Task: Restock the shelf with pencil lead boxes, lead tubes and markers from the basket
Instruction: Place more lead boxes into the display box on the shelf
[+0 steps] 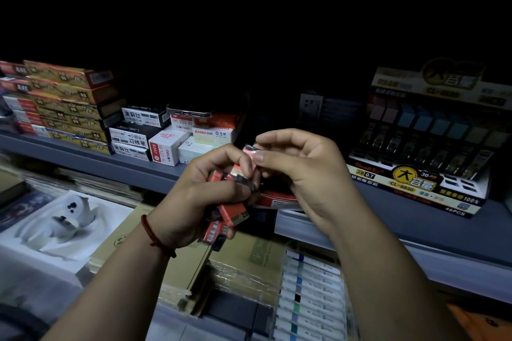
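Head view, left to right: lead boxes (69, 102) stand stacked on the shelf (110, 166). The left hand (199, 196) grips a bundle of red lead tubes (232, 216) before the shelf edge. The right hand (302, 171) pinches the top lead tube (250, 151) with its fingers. The display carton (415, 180) appears to have open slots. Judged mid-task: these tubes remain unplaced, and the basket is out of view.

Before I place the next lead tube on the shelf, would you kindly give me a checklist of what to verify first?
1. Left hand grips the bundle of lead tubes firmly: ok.
2. Right hand pinches a single tube at the bundle's top: ok.
3. Free spot on the shelf behind the hands: cannot tell, too dark.
4. Display box stands upright to the right: ok.
5. Phone on the stacked boxes is clear of both hands: ok.
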